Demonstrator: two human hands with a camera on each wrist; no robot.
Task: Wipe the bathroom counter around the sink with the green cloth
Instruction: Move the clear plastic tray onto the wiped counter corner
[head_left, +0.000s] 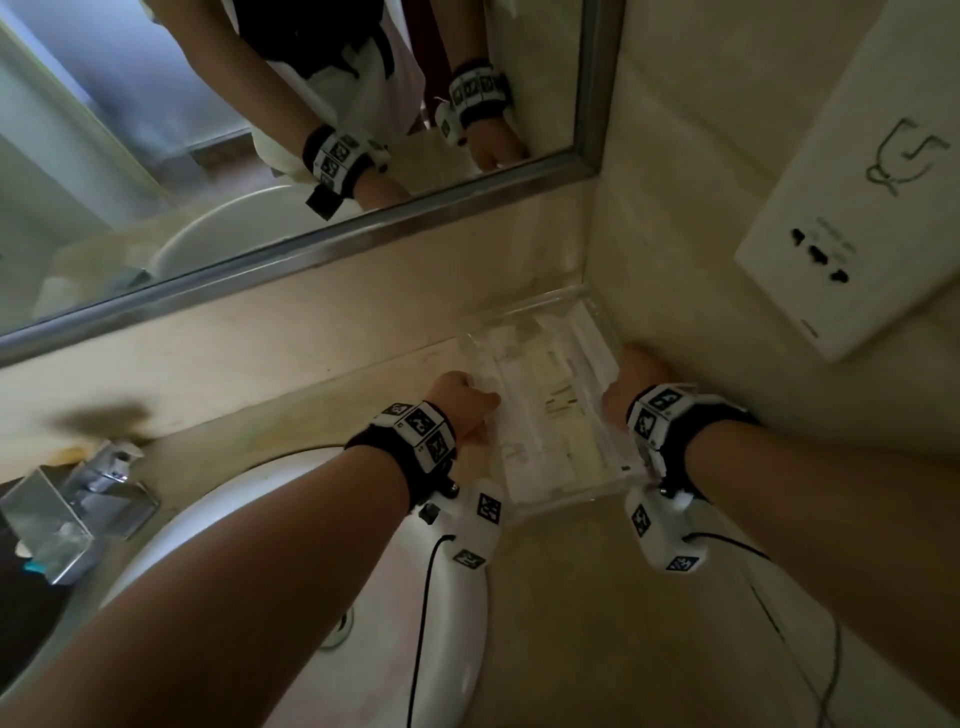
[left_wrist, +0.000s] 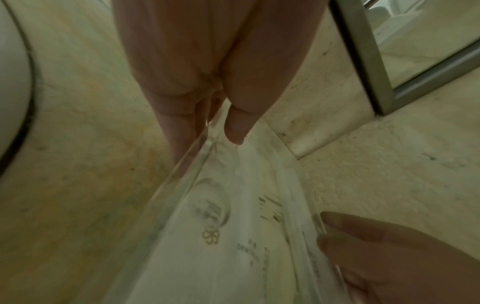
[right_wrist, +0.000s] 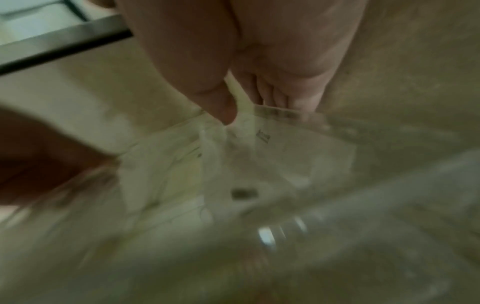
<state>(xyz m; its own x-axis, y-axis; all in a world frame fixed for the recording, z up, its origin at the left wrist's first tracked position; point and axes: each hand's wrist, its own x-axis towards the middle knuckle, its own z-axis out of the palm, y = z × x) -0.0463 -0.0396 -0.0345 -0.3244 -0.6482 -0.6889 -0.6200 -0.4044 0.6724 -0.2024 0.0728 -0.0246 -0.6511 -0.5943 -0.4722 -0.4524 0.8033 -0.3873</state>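
A clear plastic tray (head_left: 551, 505) holding white packets sits on the beige counter (head_left: 571, 613), in the corner by the walls. My left hand (head_left: 465, 402) grips the tray's left wall. In the left wrist view, this left hand (left_wrist: 211, 131) has its thumb inside the tray rim (left_wrist: 179, 166) and its fingers outside. My right hand (head_left: 636, 376) grips the right wall. The right wrist view is blurred, but my right hand (right_wrist: 246, 102) pinches the tray wall (right_wrist: 283, 114) there. No green cloth shows in any view.
The white sink (head_left: 249, 493) lies left of the tray, with a chrome faucet (head_left: 104, 470) and a shiny metal box (head_left: 47, 525) beyond it. A framed mirror (head_left: 208, 156) runs along the back wall. A white socket panel (head_left: 857, 182) hangs on the right wall.
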